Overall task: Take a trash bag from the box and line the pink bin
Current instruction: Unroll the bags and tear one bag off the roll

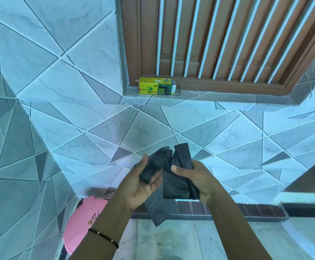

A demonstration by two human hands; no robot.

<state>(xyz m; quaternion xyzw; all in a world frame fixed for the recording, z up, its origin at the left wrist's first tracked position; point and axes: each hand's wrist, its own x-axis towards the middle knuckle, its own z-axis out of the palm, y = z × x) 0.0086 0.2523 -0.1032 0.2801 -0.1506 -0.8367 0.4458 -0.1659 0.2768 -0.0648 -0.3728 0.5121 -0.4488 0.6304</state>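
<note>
A black trash bag [173, 184], still partly folded, hangs between both my hands in front of the tiled wall. My left hand [139, 186] holds its left bunch, thumb up and fingers curled behind the plastic. My right hand [198, 177] grips the right fold, thumb pressed on the front. A loose flap of the bag droops below my hands. The yellow-green trash bag box [155, 87] lies on the window ledge above, its right end flap open. The pink bin [81, 220] stands on the floor at the lower left, with its lid on and partly hidden by my left forearm.
A brown wooden window with white bars [218, 40] sits above the tiled ledge [190, 99]. Tiled walls close in at left and right. A dark brick-patterned strip [228, 208] runs along the wall's foot above the pale marble floor [171, 241].
</note>
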